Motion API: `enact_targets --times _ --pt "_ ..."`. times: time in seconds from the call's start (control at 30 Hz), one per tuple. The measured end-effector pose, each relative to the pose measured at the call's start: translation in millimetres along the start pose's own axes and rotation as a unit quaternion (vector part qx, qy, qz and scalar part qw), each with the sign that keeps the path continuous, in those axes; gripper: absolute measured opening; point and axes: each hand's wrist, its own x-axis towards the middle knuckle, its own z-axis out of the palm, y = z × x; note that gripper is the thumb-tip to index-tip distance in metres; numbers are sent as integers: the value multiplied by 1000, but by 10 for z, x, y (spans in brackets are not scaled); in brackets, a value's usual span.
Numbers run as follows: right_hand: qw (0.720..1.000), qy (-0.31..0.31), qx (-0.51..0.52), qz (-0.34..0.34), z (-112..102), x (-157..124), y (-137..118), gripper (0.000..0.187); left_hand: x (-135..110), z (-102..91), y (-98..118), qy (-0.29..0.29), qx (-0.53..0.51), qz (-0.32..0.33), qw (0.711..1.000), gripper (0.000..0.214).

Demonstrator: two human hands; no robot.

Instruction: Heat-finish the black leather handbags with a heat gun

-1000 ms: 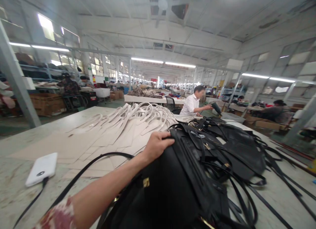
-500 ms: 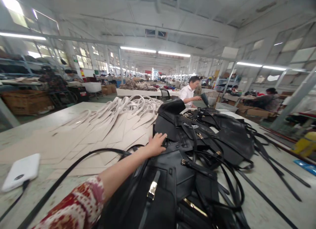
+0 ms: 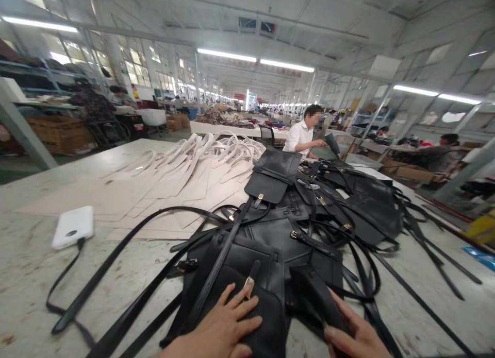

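Note:
My left hand (image 3: 232, 319) lies with its fingers spread over the front of a black backpack (image 3: 255, 265), close to its gold buckle (image 3: 248, 286). At the lower right, my right hand (image 3: 358, 329) is closed on a black leather bag part (image 3: 315, 291), thumb on the near side. What this part joins is hidden. Beyond them several more black bags (image 3: 359, 206) lie heaped with long straps and gold buckles. One black bag (image 3: 273, 177) rests on the far side of the pile with its flap facing me.
Beige panels with looped handles (image 3: 162, 188) spread over the left of the table (image 3: 27, 280). A white power bank (image 3: 72, 227) with a black cable (image 3: 64, 280) lies nearer. Across the table a person in a white shirt (image 3: 299, 136) holds a dark piece (image 3: 331, 144).
My left hand has drawn back from the far bags to the nearest one. My right hand has come into view, gripping a black part. The far bag now lies flatter, its buckle showing.

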Motion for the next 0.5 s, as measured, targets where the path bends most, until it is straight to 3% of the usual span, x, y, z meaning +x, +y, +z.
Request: enact_targets --times 0.1,0.3,0.4,0.5 --pt "990 -115 76 37 78 354 -162 72 -22 3 19 2 -20 -7 1000 51" --pt "990 -109 80 33 242 961 -332 64 -20 33 -47 3 -47 5 999 53" --pt "992 -86 86 20 302 1000 -350 70 -35 49 -83 11 -47 16 999 52" --pt "992 -98 77 27 315 830 -314 70 -36 75 -128 26 -40 23 999 49"
